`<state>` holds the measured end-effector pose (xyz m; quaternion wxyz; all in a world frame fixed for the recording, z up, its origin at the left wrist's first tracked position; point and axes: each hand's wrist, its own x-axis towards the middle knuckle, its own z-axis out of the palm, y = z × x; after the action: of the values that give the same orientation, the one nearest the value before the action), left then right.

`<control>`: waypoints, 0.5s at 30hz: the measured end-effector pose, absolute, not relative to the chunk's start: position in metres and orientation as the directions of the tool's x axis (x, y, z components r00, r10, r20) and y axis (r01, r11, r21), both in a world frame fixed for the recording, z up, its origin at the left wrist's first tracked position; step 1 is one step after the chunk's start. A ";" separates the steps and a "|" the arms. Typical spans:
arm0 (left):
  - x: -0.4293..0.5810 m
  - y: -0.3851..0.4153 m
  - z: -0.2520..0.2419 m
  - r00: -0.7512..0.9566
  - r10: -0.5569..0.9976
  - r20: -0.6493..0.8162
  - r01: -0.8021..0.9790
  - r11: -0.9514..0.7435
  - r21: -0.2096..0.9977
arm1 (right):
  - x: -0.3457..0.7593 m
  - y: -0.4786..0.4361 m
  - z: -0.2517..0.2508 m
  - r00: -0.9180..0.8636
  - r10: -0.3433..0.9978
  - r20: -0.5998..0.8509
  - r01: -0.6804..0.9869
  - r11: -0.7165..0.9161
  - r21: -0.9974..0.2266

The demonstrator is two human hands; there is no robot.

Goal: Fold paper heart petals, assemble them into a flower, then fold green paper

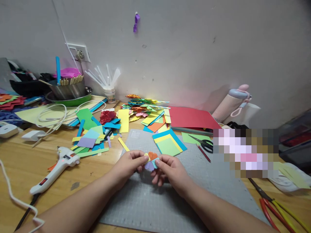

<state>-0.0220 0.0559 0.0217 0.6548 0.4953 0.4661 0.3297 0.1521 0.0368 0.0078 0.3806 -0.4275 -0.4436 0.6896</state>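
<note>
A small paper flower (151, 160) is held up in the middle of the scene, above the mat (191, 184) on the surface (26, 165). Its left edge is pinched between the thumb and fingers of the left hand (136, 161), and its right edge is held likewise by the right hand (168, 166), so both grips are narrow and closed on the paper. Orange, yellow, blue and purple petals are shown side by side; the step in hand is judged to be the joining or straightening of these petals. For the next move, a light, steady grip seems to be called for, as thin folds could easily be bent. Just beyond the hands, a stack of sheets (168, 144) is laid on the mat, with a yellow strip (123, 144) near the left hand. Scissors (206, 145) and a pencil (203, 153) are placed farther right. On the left, a glue gun (58, 168) is set down beyond the left forearm, and scraps (89, 140) are strewn behind it. No obstacle is seen between the hands, though reaching left or far could be hampered by the glue gun and the scraps.
</note>
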 end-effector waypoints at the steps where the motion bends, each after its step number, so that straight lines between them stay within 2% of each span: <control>1: -0.022 0.055 0.021 0.361 0.884 -0.296 0.033 0.305 0.952 | 0.152 0.037 0.007 -0.346 0.904 -0.251 -0.150 -0.318 -0.936; 15: -0.018 0.051 0.019 0.351 0.892 -0.284 0.059 0.281 0.958 | 0.150 0.030 0.008 -0.284 0.919 -0.272 -0.109 -0.312 -0.944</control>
<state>-0.0184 0.0506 0.0186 0.6477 0.5058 0.4703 0.3217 0.1498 0.0297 0.0080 0.3848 -0.4580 -0.4424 0.6681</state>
